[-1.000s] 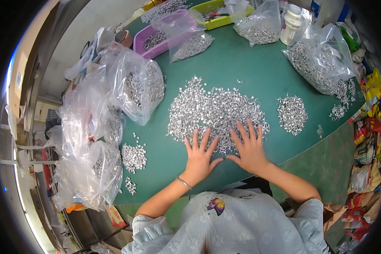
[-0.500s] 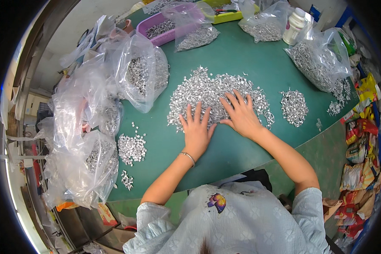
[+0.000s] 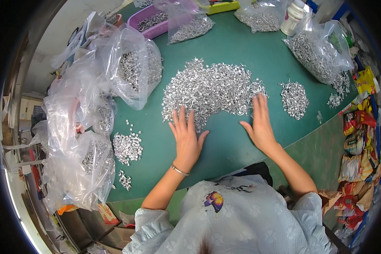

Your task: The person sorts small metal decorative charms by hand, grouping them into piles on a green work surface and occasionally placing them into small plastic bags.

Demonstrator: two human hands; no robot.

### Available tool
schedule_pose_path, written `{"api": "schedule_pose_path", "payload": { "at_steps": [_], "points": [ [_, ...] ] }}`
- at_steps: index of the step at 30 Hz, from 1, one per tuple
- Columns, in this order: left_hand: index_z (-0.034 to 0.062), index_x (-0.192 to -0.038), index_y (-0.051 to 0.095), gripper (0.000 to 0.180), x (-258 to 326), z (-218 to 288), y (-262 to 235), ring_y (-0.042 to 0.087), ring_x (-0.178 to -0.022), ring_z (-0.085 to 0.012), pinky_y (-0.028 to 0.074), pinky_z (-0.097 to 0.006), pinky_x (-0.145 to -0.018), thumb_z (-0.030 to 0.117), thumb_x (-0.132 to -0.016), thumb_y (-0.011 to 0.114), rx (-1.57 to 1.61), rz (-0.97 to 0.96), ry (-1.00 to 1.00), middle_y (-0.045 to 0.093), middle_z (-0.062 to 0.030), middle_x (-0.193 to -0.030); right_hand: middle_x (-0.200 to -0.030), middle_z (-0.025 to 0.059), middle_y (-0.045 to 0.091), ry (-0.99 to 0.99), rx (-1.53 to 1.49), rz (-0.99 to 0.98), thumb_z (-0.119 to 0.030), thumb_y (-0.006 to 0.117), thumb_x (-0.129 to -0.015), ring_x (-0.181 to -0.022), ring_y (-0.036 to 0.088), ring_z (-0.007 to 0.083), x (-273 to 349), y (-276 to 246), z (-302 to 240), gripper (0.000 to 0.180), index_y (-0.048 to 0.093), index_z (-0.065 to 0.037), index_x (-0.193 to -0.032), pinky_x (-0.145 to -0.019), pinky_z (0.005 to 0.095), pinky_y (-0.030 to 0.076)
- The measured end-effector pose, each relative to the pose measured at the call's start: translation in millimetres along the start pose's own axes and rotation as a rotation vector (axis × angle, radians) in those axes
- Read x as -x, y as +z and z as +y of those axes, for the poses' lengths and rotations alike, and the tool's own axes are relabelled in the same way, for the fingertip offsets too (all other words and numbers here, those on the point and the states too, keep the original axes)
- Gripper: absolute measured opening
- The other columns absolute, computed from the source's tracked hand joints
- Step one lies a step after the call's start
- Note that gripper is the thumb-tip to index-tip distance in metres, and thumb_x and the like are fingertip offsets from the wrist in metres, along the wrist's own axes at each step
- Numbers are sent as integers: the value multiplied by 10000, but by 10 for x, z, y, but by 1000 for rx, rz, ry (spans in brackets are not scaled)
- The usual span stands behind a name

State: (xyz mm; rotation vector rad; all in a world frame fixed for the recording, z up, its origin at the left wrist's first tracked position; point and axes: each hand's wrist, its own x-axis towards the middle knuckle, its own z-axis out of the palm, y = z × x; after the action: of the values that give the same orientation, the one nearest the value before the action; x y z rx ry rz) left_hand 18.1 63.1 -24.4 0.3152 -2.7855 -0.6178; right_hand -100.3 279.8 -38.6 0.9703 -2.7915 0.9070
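Note:
A broad heap of small silvery metal pieces (image 3: 211,86), many of them ring-shaped, is spread on the green tabletop (image 3: 224,144). My left hand (image 3: 187,137) lies with fingers stretched out, their tips touching the heap's near left edge. At the heap's right end, my right hand (image 3: 261,127) is flat and extended, its fingertips against the pieces there. Neither hand grips anything. A smaller pile of similar pieces (image 3: 294,100) sits to the right of my right hand. Left of my left hand is a pile of small roundish metal pieces (image 3: 128,148).
Clear plastic bags of metal pieces (image 3: 133,67) crowd the left side. A purple tray (image 3: 156,29) and a yellow-green tray (image 3: 222,7) stand at the back. Another filled bag (image 3: 313,55) lies at the right, near a white bottle (image 3: 293,19). Colourful packets (image 3: 355,144) lie beyond the table.
My right hand has moved rightward off the middle of the heap to its right end. My left hand has drawn slightly nearer, uncovering some pieces. The whole view has shifted a little.

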Motion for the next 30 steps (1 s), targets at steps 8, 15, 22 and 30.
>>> {"api": "schedule_pose_path", "payload": {
  "at_steps": [8, 15, 22, 30],
  "points": [
    [66, -1361, 438, 578, -269, 323, 53, 202, -1393, -455, 156, -627, -1098, 45, -824, 652, 105, -10, 96, 276, -168, -1500, -1490, 178, 322, 9, -469, 52, -103, 526, -923, -1403, 252, 382, -360, 78, -123, 434, 444, 17, -1332, -1133, 464, 239],
    [168, -1338, 494, 553, -644, 557, 243, 274, -1370, -412, 183, -688, -1057, 150, -819, 682, 80, -93, 357, 340, -107, -1478, -869, 64, 625, 255, -458, -24, 10, 630, -835, -729, 588, 137, -140, -530, 227, 210, 644, -24, -1041, -685, 257, 470],
    [183, -1197, 594, 393, -830, 377, 363, 382, -1303, -324, 247, -676, -1023, 253, -821, 686, -84, -68, 418, 434, -79, -1398, -900, 86, 598, -29, -92, 91, -83, 728, -740, -908, 543, 284, -181, -270, 111, 207, 651, -43, -928, -765, 378, 412],
    [110, -1218, 580, 339, -1078, 336, 407, 445, -1255, -323, 281, -602, -1051, 194, -890, 611, -21, 48, 255, 455, -107, -1381, -914, 70, 608, -10, 34, 129, -47, 701, -740, -880, 551, 270, -181, -286, 200, 132, 633, -37, -853, -770, 377, 407]
  ]
}}
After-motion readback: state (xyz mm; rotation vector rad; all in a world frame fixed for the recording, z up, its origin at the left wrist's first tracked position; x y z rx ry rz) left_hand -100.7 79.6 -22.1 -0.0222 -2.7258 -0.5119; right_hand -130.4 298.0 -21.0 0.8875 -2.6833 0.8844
